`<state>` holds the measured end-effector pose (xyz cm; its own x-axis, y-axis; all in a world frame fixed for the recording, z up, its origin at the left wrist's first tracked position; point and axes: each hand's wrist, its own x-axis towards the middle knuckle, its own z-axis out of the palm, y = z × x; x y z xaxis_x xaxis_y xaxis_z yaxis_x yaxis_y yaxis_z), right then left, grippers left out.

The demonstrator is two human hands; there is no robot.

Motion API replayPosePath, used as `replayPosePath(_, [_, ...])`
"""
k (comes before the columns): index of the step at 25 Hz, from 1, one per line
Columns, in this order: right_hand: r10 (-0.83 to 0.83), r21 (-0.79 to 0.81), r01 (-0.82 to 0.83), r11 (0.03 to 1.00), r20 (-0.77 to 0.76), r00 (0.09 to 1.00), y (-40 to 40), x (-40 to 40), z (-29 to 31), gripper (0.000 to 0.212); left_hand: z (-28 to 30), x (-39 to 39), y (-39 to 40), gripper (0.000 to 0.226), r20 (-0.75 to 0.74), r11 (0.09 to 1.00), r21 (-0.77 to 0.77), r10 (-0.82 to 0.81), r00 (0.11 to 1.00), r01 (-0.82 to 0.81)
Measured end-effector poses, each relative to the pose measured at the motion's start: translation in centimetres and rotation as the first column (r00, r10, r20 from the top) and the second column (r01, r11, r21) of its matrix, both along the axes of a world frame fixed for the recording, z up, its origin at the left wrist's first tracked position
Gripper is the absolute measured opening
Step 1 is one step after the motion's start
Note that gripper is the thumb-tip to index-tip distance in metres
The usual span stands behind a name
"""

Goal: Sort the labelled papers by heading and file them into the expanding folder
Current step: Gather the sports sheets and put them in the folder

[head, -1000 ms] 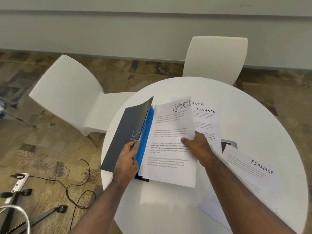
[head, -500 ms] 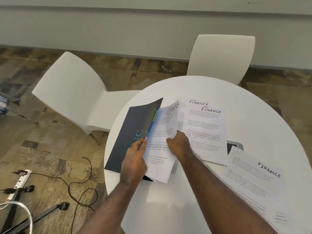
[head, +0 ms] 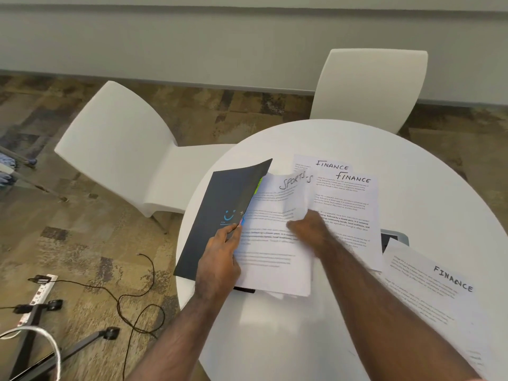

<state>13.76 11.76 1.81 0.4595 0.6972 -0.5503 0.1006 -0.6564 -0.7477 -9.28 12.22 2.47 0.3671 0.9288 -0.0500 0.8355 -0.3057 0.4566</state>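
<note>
Filing SPORTS sheets (head: 275, 237): my left hand (head: 220, 259) pinches the folder (head: 220, 213) cover open, right hand (head: 310, 229) grips them (Finance pending); next, seat fully.

Setting is looking like an office or meeting room: round white table (head: 343, 339), two matching white moulded chairs (head: 123, 149) sitting around it, patterned brown carpet tiles (head: 68, 237) covering the floor, plain grey wall (head: 192, 45), power strip (head: 38, 295) and black cable (head: 137, 298) trailing across the carpet.
</note>
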Motion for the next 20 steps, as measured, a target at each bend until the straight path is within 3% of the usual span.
replayPosePath(3, [0.011,-0.035,-0.017,0.999,-0.168,0.986,-0.7,3.8,1.1,0.015,0.0,0.0,0.0,0.061,-0.007,1.000,-0.021,0.007,1.000,-0.007])
replayPosePath(8, [0.064,-0.054,-0.076,0.996,-0.192,0.979,0.2,3.2,1.7,0.029,0.4,1.0,-0.2,0.061,0.004,1.000,-0.023,-0.018,1.000,0.018])
replayPosePath(10, [0.056,-0.003,-0.057,0.998,-0.095,0.994,1.4,2.1,1.6,0.028,0.5,1.3,-0.5,0.063,-0.020,0.999,-0.021,-0.035,0.999,0.035])
replayPosePath(13, [0.107,-0.038,-0.102,0.994,0.216,0.971,2.8,0.8,1.3,0.031,0.5,1.3,-1.0,0.065,-0.042,0.999,-0.021,-0.030,0.999,0.029])
replayPosePath(20, [-0.085,0.034,0.078,0.996,0.400,0.913,2.1,0.8,0.0,0.027,1.0,1.6,-1.0,0.066,-0.010,1.000,-0.010,0.025,1.000,-0.025])
